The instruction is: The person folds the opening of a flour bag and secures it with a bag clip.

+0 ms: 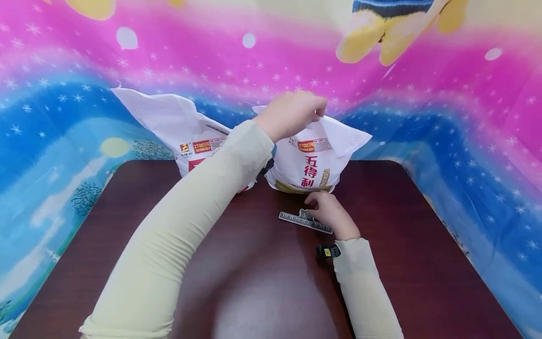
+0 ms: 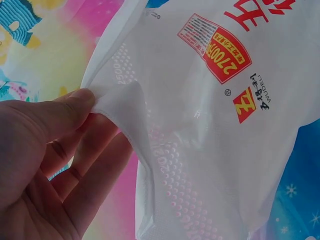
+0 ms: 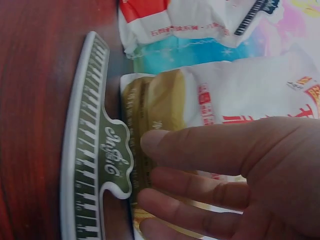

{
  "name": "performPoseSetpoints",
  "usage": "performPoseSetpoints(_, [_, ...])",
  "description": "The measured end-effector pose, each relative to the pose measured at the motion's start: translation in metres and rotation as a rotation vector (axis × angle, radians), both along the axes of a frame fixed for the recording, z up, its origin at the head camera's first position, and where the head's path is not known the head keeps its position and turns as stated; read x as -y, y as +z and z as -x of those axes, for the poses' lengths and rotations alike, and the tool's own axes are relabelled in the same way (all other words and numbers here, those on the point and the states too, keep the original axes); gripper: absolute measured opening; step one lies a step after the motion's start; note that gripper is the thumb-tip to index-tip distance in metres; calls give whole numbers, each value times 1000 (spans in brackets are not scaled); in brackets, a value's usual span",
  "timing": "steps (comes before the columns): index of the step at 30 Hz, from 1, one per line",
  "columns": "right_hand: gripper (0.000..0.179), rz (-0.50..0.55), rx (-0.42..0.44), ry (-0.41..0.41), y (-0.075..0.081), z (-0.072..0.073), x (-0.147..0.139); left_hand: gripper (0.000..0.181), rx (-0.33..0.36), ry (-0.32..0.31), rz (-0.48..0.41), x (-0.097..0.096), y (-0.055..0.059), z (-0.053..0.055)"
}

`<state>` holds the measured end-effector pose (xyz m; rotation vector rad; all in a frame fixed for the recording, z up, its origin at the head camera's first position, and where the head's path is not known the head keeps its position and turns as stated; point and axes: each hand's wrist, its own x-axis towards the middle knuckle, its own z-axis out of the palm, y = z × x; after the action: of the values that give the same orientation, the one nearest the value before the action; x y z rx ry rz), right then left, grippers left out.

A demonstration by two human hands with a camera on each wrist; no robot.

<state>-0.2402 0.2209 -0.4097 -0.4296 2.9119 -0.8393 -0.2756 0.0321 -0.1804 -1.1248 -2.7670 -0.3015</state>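
Note:
My left hand pinches the top edge of a white flour bag with red lettering. In the left wrist view, the thumb lies over the folded edge of this bag. On the table in front of the bag lies a long clip with a piano-key pattern and a "Music" tab. My right hand is right beside the clip's tab. In the right wrist view its fingers are extended and spread, apart from the clip, with nothing held.
A second white flour bag stands to the left, partly behind my left sleeve. A similar piano-key clip is on that bag. A colourful printed cloth hangs behind and beside the dark wooden table.

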Motion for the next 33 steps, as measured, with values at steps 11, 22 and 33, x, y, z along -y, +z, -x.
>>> performPoseSetpoints(11, [17, -30, -30, 36, -9, 2, 4, 25, 5, 9, 7, 1, 4, 1])
performPoseSetpoints(22, [15, -40, -35, 48, -13, 1, 6, 25, 9, 20, -14, 2, 2, 2])
performPoseSetpoints(33, [18, -63, 38, 23, -14, 2, 5, 26, -10, 17, -17, -1, -3, 4])
